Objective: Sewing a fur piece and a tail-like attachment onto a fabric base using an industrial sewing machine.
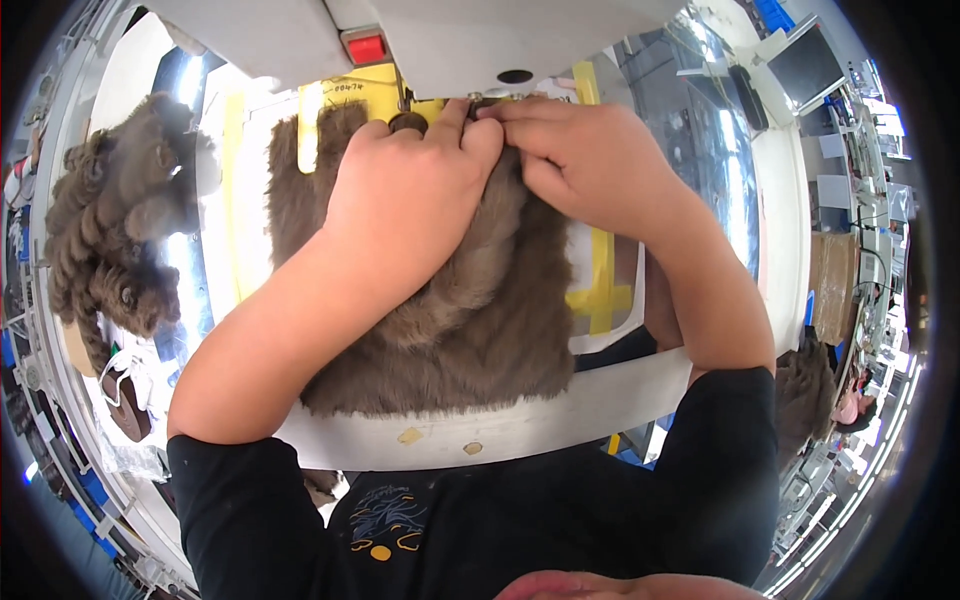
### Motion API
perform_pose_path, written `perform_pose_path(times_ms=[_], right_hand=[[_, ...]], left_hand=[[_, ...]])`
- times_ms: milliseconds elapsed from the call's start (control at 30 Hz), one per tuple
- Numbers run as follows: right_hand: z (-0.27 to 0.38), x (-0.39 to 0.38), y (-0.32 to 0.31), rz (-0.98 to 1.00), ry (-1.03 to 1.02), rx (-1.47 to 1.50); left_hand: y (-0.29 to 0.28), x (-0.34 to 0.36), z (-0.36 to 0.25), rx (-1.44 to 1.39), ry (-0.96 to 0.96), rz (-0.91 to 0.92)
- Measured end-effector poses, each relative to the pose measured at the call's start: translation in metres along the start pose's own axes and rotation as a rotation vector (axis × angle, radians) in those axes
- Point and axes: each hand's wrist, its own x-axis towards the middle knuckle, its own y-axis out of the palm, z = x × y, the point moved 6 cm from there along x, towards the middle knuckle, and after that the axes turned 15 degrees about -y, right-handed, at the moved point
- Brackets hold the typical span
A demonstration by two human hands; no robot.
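A big piece of brown fluffy fur (pixel 510 350) lies on the white table (pixel 560 420), in the middle, and reaches down close to the near edge. Its top part goes up to the far edge, under the big white machine (pixel 540 40). A fat, soft fold of the fur runs up the middle, to the place where the two hands come together. The left hand (pixel 415 180) rests on the fur with its fingers curled in, so its grip is narrow. The right hand (pixel 580 150) comes from the other side, with its pointing finger stretched out and its thumb bent below. The fingers of both hands meet just beside the thin metal parts (pixel 403 92) under the machine. The ends are partly hidden, so I cannot tell if either hand is pinching the fur. A red switch (pixel 366 49) sits on the front of the machine. Yellow tape (pixel 601 280) is stuck near the right edge of the table, and two little tan patches (pixel 473 448) are by the near edge. Over past the left edge is a heap of curly brown fur rolls (pixel 115 215).
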Motion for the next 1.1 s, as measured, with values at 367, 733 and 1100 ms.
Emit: perform_pose_path(times_ms=[367,733,1100], right_hand=[[0.016,0.004,0.001,0.055,-0.052,-0.216],[0.018,0.009,-0.002,0.093,-0.004,-0.208],[0.016,0.011,-0.002,0.057,0.005,-0.161]], left_hand=[[0.001,-0.002,0.001,-0.018,-0.045,0.081],[-0.007,-0.005,0.004,-0.037,0.028,0.064],[-0.005,-0.002,0.003,-0.038,0.038,-0.005]])
